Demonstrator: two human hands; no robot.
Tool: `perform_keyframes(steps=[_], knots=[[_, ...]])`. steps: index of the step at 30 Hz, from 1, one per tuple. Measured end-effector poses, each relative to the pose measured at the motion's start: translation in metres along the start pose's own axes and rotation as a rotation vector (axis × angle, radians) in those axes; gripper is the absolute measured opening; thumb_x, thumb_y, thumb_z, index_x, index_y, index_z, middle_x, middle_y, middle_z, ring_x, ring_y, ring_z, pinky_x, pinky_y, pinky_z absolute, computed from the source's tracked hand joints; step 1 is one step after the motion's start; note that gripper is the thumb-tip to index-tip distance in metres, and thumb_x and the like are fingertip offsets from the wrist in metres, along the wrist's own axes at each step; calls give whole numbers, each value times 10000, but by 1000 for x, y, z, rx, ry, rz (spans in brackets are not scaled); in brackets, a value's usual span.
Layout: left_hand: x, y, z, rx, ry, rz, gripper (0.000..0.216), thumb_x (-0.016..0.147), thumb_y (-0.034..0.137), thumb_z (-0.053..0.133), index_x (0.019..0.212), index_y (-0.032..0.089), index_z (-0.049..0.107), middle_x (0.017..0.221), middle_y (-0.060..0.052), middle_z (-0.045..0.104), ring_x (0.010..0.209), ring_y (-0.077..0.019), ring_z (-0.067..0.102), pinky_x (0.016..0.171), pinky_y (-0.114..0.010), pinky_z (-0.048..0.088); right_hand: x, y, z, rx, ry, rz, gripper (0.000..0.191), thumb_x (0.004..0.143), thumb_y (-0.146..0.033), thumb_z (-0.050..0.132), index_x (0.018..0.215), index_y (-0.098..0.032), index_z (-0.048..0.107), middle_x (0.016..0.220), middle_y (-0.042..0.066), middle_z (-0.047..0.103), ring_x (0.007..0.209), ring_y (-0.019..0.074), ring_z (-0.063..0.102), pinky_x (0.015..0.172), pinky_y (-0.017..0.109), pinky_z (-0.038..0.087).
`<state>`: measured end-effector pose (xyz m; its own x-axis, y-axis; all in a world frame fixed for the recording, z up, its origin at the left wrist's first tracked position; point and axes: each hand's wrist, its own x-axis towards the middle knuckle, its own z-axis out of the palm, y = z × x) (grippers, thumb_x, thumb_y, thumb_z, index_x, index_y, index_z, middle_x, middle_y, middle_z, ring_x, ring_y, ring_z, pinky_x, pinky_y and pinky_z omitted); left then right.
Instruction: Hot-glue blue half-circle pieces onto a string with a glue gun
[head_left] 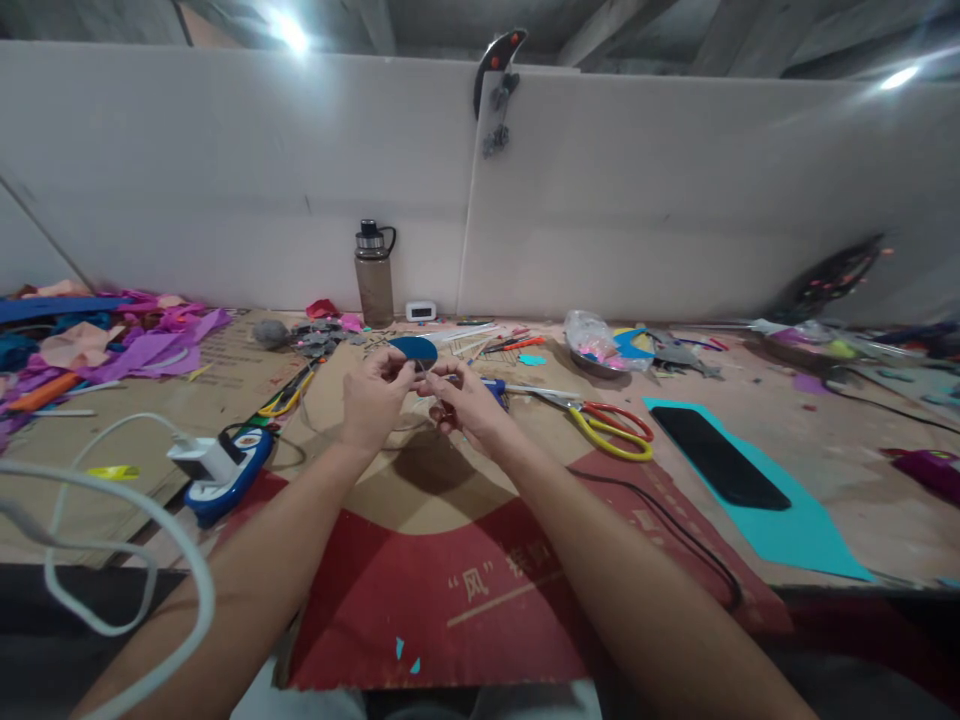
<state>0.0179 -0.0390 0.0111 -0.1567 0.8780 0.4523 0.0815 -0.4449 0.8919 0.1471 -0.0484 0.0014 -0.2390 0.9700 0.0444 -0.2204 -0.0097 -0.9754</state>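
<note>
Above the cardboard sheet (431, 590), my two hands meet fingertip to fingertip. My left hand (375, 398) is closed in a pinch at the lower edge of a dark blue rounded piece (415, 348), perhaps felt or paper. My right hand (466, 405) has its thumb and finger pinched close to the same spot; a thin pale strand seems to run there, too small to make out. Just beyond the right hand lies a blue-handled tool (495, 390), partly hidden. Scissors (619, 430) with red and yellow handles rest to its right.
A black phone (720, 455) lies on a turquoise sheet (806, 535). At left are a blue power strip (232, 485), white cables and a pile of coloured scraps (127, 340). A bottle (374, 280) and a small white clock (421, 311) stand against the white partition (637, 200).
</note>
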Motion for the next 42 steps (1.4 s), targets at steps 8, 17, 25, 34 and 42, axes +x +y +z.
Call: perform_keyframes(steps=[8,17,25,34,42], knots=[[2,-1,1,-185,-85,-198,148,724,232,639,758,146,523,665,-28,657,612,-177,680,606,-296,571,5,0,-8,-318,272,-339,165,720,-337,598,745,-179,561,629,-45,480,554,76,384,531,219,322],[3,-1,4,-342,-139,-416,174,717,113,622,808,135,476,677,-65,664,640,-211,693,602,-302,569,6,1,-16,-355,422,-364,153,699,-317,597,735,-168,604,595,-43,459,572,97,378,563,241,315],[1,8,4,-368,-160,-492,180,723,118,631,790,141,465,679,-34,639,612,-187,686,583,-275,564,11,5,-24,-323,402,-355,171,706,-341,589,739,-174,601,627,-32,503,589,101,403,581,244,330],[1,11,4,-397,-158,-526,127,743,105,585,773,143,467,689,-72,665,624,-192,688,607,-293,568,10,4,-22,-334,394,-355,173,705,-341,587,725,-171,606,624,-31,500,598,103,413,593,247,336],[0,13,4,-421,-163,-548,131,732,103,580,755,149,460,667,-56,656,613,-192,687,562,-261,554,9,3,-22,-276,363,-311,190,695,-349,585,739,-167,615,640,-25,522,587,97,408,566,240,321]])
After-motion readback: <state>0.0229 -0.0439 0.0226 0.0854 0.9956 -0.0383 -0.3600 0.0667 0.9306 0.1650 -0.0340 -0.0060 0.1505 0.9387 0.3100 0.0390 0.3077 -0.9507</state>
